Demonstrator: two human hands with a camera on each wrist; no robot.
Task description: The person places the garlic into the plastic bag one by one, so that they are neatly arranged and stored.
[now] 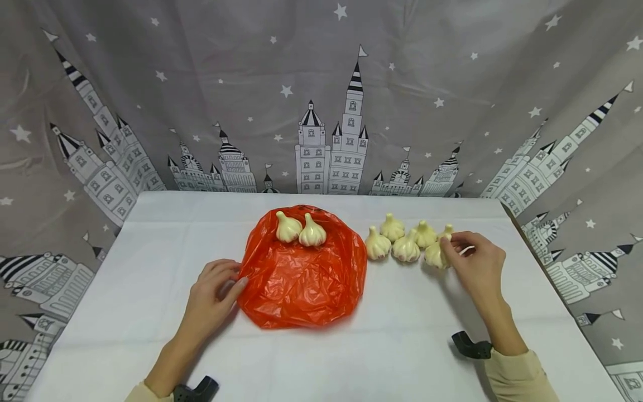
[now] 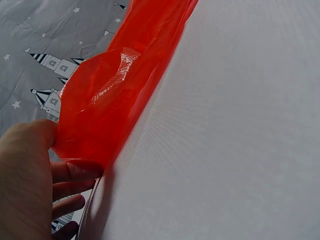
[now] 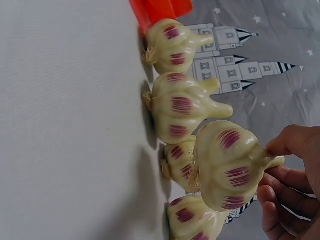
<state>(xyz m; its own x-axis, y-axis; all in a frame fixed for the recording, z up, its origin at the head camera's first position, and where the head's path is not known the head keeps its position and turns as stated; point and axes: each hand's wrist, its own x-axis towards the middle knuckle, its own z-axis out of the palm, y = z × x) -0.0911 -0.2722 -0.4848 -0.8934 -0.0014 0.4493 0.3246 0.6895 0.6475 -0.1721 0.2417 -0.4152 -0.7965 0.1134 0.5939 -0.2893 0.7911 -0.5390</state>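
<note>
My left hand (image 1: 212, 296) pinches the left edge of a red plastic bag (image 1: 301, 285), thumb on one side and fingers on the other. The bag is spread in a rough round with its rim turned up. Two garlic bulbs (image 1: 312, 231) sit side by side at its far edge. My right hand (image 1: 479, 265) pinches one garlic bulb (image 3: 227, 165) by its stem, raised a little above the white cloth with its root side down. Several more garlic bulbs (image 1: 406, 248) stand grouped just left of that hand, stems up, purple streaks showing in the right wrist view.
A white cloth (image 1: 402, 346) covers the table. Its right edge (image 1: 542, 279) runs beyond my right hand. Behind the table hangs a grey curtain (image 1: 226, 56) printed with castles and stars. Dark cameras (image 1: 472, 345) are strapped at both wrists.
</note>
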